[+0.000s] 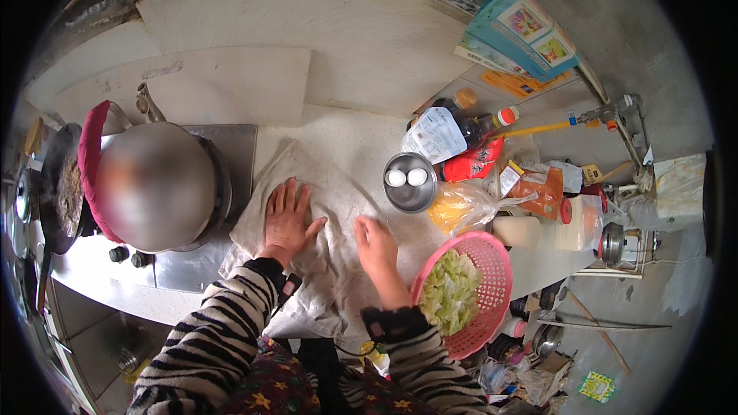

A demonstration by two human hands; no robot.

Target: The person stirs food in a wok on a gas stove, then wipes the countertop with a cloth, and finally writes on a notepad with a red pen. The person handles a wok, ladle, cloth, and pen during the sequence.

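- The left hand [288, 223] lay palm down, fingers a little apart, on the cloth [334, 261], which was spread rumpled over the counter between the stove [184, 269] and the bowl [407, 200] of eggs [396, 177].
- The right hand [377, 250] was loosely curled near the cloth's right side; whether it pinched anything could not be told.
- The step in hand seemed to be wiping or smoothing; moving the cloth on would call for keeping clear of bowl and stove.
- A blur hid the pot's [157, 188] contents; the right sleeve [419, 353] partly covered the basket [496, 292].
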